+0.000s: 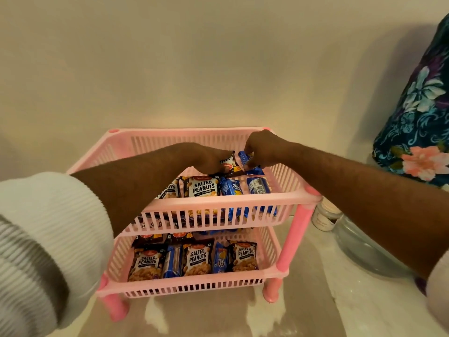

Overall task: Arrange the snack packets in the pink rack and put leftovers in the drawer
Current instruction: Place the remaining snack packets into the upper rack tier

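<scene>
Pink rack, two tiers, light plastic on thin legs, standing on a pale glossy counter against a plain cream wall. Both tiers already hold rows of peanut packets and blue biscuit packs; drawer not in view.

Risk, big to small: both forearms reach across the upper tier, so leaning on the front rim could tip or slide the whole rack on that slick surface. Upper back row is crowded, so forcing more in could knock the front row flat or push packs over the rim.

Left hand grips a salted peanuts packet at the back of the top tier. Right hand pinches a blue biscuit pack just beside it. Foil is slippery and could drop.

To the right: floral cloth, glass bowl, small white jar near the rack's leg, within elbow range.
</scene>
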The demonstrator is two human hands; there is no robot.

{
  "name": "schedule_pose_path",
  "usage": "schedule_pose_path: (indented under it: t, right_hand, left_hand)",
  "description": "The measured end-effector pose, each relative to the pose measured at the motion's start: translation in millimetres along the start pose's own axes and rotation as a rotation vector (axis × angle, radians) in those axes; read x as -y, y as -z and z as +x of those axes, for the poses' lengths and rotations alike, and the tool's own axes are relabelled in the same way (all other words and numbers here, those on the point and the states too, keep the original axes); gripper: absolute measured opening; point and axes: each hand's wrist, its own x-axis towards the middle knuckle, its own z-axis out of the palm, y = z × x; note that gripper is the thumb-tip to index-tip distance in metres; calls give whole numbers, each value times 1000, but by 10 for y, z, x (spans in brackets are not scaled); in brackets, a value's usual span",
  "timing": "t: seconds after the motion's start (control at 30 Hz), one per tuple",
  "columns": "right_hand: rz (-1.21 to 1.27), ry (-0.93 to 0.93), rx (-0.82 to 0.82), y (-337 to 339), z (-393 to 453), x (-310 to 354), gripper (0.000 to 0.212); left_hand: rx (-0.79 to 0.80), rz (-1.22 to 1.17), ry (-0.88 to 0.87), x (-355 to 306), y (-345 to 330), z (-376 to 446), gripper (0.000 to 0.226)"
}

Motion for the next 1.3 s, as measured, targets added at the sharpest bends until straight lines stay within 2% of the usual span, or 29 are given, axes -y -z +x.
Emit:
schedule_pose_path:
  t: [0.27, 0.43, 0.67, 0.8, 0.97, 1.07, 1.13, 1.2, 1.3]
  right_hand:
    - [6, -12, -42, 21, -152, 58, 50]
    - [13, -23, -127, 161, -473, 111, 38]
    - [175, -86, -305, 274, -1125, 317, 33]
    - [240, -86, -437, 232, -1508, 527, 26]
    - [270, -12, -726, 53, -1997, 945, 22]
    - [269, 18, -854, -156, -2252, 1136, 23]
    - [281, 8, -884, -364, -2407, 1255, 23]
    - [296, -8, -861, -618, -2558, 1374, 22]
    - [348, -8, -735, -1026, -2809, 1526, 21]
  left_hand:
    - [-100, -91, 25, -103, -1, -205, 62]
    - [-264, -212, 24, -170, 3, -608, 49]
    - [-558, -422, -112, -323, -207, -1319, 35]
    - [-674, -378, -214, -470, -580, -1657, 35]
    - [-841, -276, -396, -625, -1119, -2020, 51]
    - [-867, -298, -431, -637, -1468, -2166, 56]
    - [-869, -310, -436, -585, -1716, -2225, 54]
    - [-850, -321, -406, -519, -2015, -2292, 53]
    - [-773, -369, -341, -405, -2512, -2429, 48]
